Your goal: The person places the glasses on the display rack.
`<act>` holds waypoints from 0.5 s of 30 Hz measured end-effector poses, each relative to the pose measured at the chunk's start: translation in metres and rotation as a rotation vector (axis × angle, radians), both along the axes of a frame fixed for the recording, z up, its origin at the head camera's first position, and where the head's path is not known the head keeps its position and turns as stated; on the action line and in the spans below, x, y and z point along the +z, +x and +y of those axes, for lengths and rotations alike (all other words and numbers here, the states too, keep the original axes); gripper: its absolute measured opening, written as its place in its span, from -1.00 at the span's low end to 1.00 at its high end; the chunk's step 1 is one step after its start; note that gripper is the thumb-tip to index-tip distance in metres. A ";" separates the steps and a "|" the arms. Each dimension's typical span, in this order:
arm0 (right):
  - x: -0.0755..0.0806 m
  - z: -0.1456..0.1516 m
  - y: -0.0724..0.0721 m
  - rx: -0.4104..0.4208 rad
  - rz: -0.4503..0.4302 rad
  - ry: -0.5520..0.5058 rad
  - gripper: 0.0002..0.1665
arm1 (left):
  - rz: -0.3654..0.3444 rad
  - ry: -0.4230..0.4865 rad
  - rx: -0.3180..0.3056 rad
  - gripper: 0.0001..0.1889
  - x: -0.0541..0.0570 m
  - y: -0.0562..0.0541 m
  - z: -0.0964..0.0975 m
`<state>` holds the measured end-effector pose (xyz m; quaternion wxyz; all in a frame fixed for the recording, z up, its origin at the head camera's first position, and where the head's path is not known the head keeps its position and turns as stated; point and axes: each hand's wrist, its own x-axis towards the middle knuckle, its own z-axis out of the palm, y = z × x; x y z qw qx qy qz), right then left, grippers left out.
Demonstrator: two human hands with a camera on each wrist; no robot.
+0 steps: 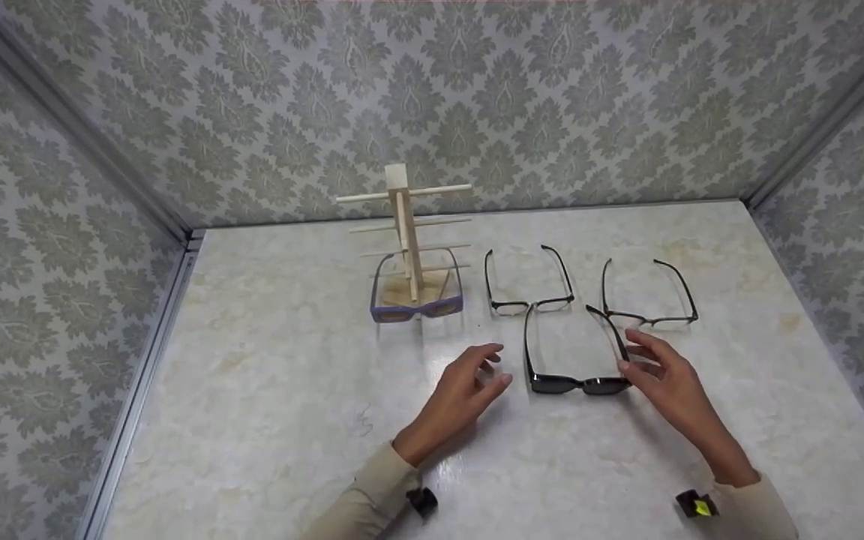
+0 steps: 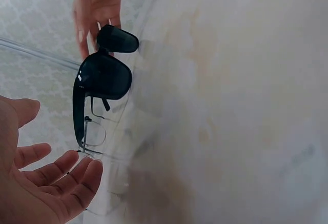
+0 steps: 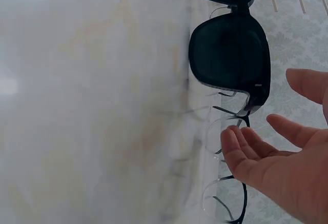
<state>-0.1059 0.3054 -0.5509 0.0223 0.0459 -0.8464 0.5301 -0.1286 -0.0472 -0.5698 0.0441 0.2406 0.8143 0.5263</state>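
Observation:
Black sunglasses (image 1: 558, 385) stand on the table with both temples unfolded toward the back, the dark lenses facing the front. My right hand (image 1: 664, 379) is at their right hinge, thumb and fingers spread apart; whether it touches the frame I cannot tell. Left of the sunglasses, my left hand (image 1: 462, 391) hovers with loosely bent fingers and holds nothing. The left wrist view shows its palm and fingers (image 2: 77, 183) apart from the sunglasses (image 2: 105, 75). In the right wrist view, a gap separates the thumb and fingers (image 3: 246, 152) beside the dark frame.
Behind the sunglasses lie two pairs of clear, dark-rimmed eyeglasses, one on the left (image 1: 511, 305) and one on the right (image 1: 672, 321). A wooden stand (image 1: 409, 240) with several pegs rises at the back, with purple glasses (image 1: 400, 311) around its lower part. Patterned walls enclose the table.

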 end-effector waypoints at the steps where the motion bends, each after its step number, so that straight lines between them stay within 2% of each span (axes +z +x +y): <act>1: -0.001 0.001 0.001 0.006 -0.007 0.005 -0.31 | 0.001 0.002 -0.005 -0.46 0.000 -0.001 0.003; 9: -0.005 0.008 0.009 0.042 -0.117 0.047 -0.21 | -0.016 0.019 -0.031 -0.46 -0.003 -0.005 0.021; 15: -0.009 0.010 0.010 0.054 -0.114 0.003 -0.24 | -0.028 0.039 -0.045 -0.46 -0.005 -0.008 0.031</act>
